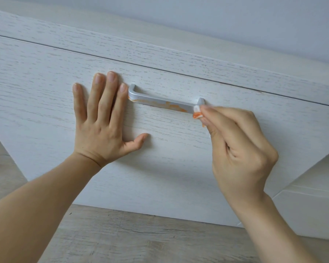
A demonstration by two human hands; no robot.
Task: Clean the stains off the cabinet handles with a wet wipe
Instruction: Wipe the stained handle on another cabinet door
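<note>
A silver bar handle (156, 99) is fixed across a white wood-grain drawer front (160, 158). Orange stains streak the handle's lower face from its left end to near its right end. My left hand (101, 118) lies flat on the drawer front just left of the handle, fingers straight and spread, the index fingertip beside the handle's left post. My right hand (239, 149) pinches a small folded wet wipe (197, 112) between thumb and fingers and presses it against the handle's right end. The wipe is white with orange smears; most of it is hidden in the fingers.
Above the drawer runs a white cabinet top edge (160, 52) with a pale wall behind it. A grey wood-look floor (141, 240) lies below. Another white cabinet panel (308, 205) stands at the lower right.
</note>
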